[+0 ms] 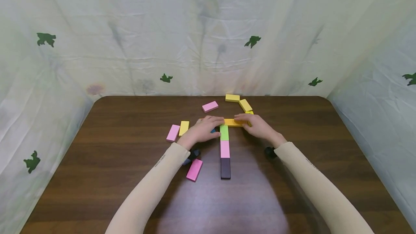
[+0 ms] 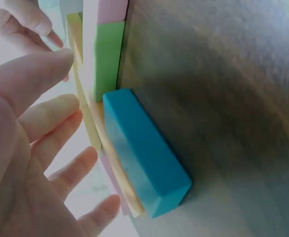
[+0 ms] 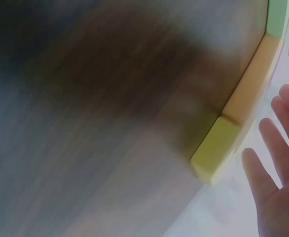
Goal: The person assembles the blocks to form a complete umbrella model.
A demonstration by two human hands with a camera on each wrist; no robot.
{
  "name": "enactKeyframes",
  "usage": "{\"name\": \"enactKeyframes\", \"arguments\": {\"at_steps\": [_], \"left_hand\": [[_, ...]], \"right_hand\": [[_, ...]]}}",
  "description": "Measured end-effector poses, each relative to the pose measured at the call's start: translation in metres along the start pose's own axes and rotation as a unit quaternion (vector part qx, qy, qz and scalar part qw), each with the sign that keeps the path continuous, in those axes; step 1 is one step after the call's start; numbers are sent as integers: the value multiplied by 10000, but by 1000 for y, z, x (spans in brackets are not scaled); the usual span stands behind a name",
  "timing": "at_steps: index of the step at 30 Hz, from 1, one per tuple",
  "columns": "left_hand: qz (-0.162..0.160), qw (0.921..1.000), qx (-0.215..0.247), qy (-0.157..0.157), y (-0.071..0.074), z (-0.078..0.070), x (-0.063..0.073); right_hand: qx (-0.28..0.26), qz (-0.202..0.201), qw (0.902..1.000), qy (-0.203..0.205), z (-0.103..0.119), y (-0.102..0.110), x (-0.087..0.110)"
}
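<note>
My left hand (image 1: pixel 204 130), fingers extended, hovers by the left end of a flat orange block (image 1: pixel 230 122), partly covering a blue block (image 2: pixel 139 148). Over the right part of the orange block is my right hand (image 1: pixel 258 125), its fingers loosely stretched and gripping nothing. A green block (image 1: pixel 224 133), a light pink block (image 1: pixel 225 149) and a dark block (image 1: pixel 225 168) run end to end toward me from the orange one, forming a straight column. In the right wrist view a yellow block (image 3: pixel 216 148) stands against the orange block's end.
Yellow blocks (image 1: pixel 232 98) trail along the table's back edge behind my right hand. A pink block (image 1: pixel 210 106) lies farther back. Left of my left hand are a yellow block (image 1: pixel 183 128) and a pink block (image 1: pixel 173 133). A brighter pink block (image 1: pixel 194 170) lies near my left sleeve.
</note>
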State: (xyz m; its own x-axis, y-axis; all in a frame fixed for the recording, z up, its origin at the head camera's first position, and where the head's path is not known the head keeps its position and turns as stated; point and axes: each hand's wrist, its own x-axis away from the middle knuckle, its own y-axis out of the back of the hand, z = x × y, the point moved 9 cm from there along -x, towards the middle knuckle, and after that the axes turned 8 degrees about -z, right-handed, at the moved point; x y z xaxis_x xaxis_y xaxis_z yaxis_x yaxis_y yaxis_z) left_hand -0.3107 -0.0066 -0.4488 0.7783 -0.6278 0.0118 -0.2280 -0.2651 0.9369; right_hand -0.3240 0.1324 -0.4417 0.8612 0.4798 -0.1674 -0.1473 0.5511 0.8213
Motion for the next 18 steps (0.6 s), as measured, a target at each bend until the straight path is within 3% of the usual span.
{"name": "enactKeyframes", "arguments": {"at_steps": [6,11,18], "left_hand": [[-291,9994,-28,-182,14,5,0],[-389,9991,51,-150,21,12,3],[-436,9990,101,-53,27,21,4]], "right_hand": [[-91,153,9993,321,14,-9,-1],[-141,293,9981,532,24,-17,-2],[39,468,9976,502,30,-25,-6]]}}
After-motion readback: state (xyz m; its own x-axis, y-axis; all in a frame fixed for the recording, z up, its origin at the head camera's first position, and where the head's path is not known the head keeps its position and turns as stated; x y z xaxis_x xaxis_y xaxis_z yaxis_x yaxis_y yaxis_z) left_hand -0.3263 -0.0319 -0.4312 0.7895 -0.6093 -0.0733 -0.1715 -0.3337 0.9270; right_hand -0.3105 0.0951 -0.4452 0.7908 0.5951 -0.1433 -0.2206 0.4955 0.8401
